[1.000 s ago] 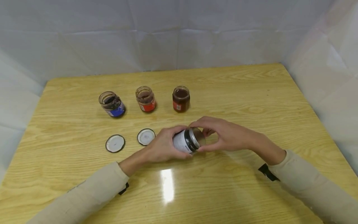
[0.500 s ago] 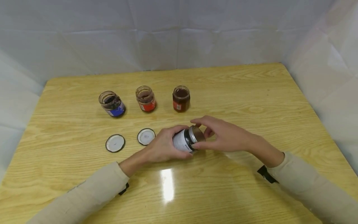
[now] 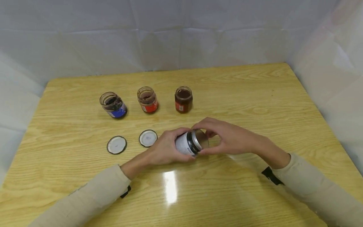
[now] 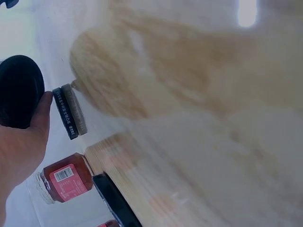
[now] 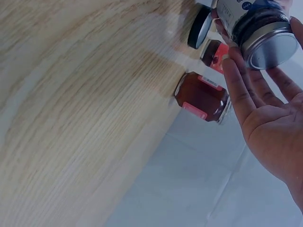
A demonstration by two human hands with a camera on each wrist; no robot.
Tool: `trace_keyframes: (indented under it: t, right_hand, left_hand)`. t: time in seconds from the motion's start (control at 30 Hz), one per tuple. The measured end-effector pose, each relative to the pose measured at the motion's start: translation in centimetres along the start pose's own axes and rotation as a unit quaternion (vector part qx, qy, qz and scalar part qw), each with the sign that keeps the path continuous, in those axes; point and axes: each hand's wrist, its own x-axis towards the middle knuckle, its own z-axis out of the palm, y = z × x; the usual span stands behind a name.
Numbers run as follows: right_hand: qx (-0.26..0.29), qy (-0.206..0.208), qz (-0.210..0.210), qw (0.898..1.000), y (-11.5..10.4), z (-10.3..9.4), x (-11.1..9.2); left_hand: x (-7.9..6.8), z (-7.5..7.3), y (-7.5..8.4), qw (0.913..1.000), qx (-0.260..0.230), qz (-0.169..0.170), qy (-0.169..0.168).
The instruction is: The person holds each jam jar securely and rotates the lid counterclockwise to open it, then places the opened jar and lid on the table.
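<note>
My left hand [image 3: 165, 149] grips a jar [image 3: 183, 145] with a white label, tilted with its top to the right. The jar's silver lid [image 3: 201, 138] is on it. Thumb and fingers of my right hand [image 3: 231, 137] span the lid and hold its rim. In the right wrist view, the lid [image 5: 272, 49] faces the right palm, with fingers around its edge. The left wrist view has the jar's dark base [image 4: 20, 92] beside the left thumb; the left fingers are mostly hidden there.
Behind the hands stand three uncapped jars: a blue-labelled jar [image 3: 113, 105], a red-labelled jar [image 3: 148, 100] and a dark red jar [image 3: 183, 100]. Two loose lids, a left lid [image 3: 117, 145] and a right lid [image 3: 148, 138], lie inside up, left of the left hand on the wooden table [image 3: 255, 94].
Half a second ago my right fingers were raised off the lid's far side and the thumb lay further left. Now they are back around the lid. The left hand has kept its place.
</note>
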Motion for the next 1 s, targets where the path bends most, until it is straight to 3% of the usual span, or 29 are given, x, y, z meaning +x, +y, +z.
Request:
trace_keyframes:
  t: [0.43,0.77,1.0]
  right_hand:
    - [-0.038,0.021,-0.057,0.997,-0.2,-0.8,-0.4]
    - [-0.002,0.038,-0.040,0.998,-0.2,-1.4,-0.8]
    - [-0.023,0.063,0.005,0.998,-0.4,-1.9,-1.7]
  left_hand:
    - [-0.1,-0.2,0.2,0.9999,-0.014,0.006,0.007]
    - [0.1,-0.2,0.3,0.9995,-0.009,-0.011,0.029]
    - [0.6,-0.1,0.6,0.9981,-0.011,-0.028,0.053]
